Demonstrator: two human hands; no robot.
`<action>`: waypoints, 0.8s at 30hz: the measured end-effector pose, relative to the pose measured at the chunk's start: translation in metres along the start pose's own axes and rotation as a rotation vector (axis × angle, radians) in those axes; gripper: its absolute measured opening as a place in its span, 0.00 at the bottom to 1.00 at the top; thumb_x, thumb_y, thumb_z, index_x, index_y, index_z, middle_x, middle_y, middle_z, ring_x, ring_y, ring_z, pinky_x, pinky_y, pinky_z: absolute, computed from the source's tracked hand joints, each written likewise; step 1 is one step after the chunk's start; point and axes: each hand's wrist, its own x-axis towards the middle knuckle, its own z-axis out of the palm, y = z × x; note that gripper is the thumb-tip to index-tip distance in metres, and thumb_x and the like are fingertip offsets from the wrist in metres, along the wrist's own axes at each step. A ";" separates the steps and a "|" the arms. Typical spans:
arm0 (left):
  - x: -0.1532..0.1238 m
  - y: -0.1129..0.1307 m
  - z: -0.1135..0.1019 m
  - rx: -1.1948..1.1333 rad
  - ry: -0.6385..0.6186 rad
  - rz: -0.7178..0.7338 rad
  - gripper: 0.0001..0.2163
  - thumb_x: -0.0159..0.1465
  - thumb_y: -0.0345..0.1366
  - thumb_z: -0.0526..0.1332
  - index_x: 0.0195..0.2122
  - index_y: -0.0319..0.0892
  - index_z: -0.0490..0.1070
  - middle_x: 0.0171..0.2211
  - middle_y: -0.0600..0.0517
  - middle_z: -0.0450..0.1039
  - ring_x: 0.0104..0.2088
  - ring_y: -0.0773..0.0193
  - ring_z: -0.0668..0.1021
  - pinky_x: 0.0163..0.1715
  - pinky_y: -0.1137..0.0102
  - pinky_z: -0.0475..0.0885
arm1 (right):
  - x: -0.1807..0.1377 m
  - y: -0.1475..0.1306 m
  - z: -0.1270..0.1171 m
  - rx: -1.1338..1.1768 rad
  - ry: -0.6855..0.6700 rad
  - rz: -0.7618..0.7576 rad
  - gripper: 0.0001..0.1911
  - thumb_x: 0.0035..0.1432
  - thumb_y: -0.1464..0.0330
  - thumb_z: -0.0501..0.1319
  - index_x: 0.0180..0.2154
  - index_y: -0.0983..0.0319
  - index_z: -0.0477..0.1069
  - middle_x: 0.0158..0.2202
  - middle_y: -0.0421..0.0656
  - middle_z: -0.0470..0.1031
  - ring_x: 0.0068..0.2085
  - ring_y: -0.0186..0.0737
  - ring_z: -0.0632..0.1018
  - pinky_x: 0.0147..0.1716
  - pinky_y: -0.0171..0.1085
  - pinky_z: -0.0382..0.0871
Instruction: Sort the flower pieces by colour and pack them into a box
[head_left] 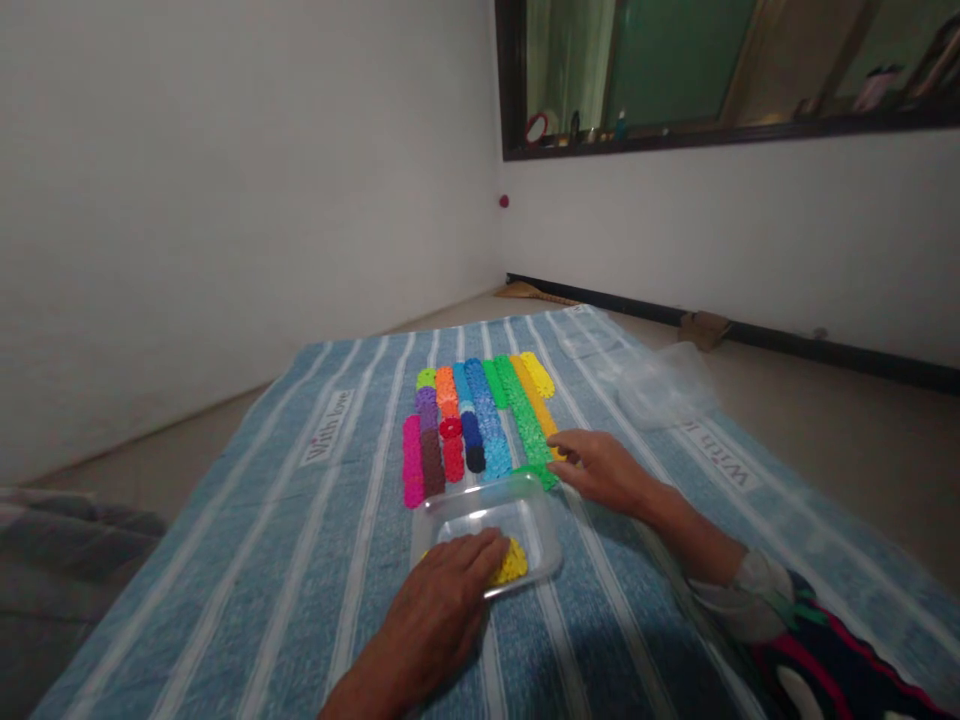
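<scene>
Rows of small coloured plastic discs (480,425) lie side by side on a blue striped cloth (300,540), sorted by colour: pink, purple, red, orange, blue, green, yellow. In front of them stands a clear plastic tray (480,500) with a few yellow discs (514,563) inside. My left hand (442,600) reaches into the tray, fingers curled over the yellow discs. My right hand (604,468) rests at the near end of the green and orange rows, fingers pinched on something I cannot make out.
A clear plastic lid (664,385) lies on the cloth at the back right. White walls meet in a corner beyond, with a dark-framed window (720,80) on the right wall. A grey cushion edge (67,540) shows at the left.
</scene>
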 end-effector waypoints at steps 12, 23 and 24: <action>-0.002 0.003 0.002 0.087 0.184 0.090 0.28 0.57 0.27 0.57 0.61 0.47 0.59 0.57 0.46 0.70 0.53 0.55 0.74 0.51 0.59 0.73 | 0.037 0.033 -0.017 -0.095 0.055 0.015 0.15 0.59 0.72 0.58 0.47 0.63 0.74 0.40 0.44 0.80 0.39 0.38 0.78 0.40 0.35 0.69; -0.013 -0.035 0.022 0.210 0.472 0.208 0.29 0.60 0.45 0.60 0.62 0.47 0.59 0.57 0.45 0.69 0.55 0.53 0.73 0.50 0.62 0.74 | 0.141 0.113 0.023 -0.346 -0.106 0.189 0.31 0.56 0.71 0.61 0.61 0.62 0.61 0.55 0.51 0.70 0.53 0.46 0.73 0.48 0.35 0.65; -0.014 -0.042 0.024 0.221 0.506 0.203 0.29 0.60 0.46 0.60 0.62 0.47 0.60 0.57 0.45 0.70 0.54 0.54 0.74 0.49 0.64 0.75 | 0.148 0.114 0.027 -0.356 -0.121 0.185 0.31 0.56 0.70 0.61 0.61 0.62 0.61 0.55 0.51 0.70 0.52 0.46 0.74 0.47 0.34 0.66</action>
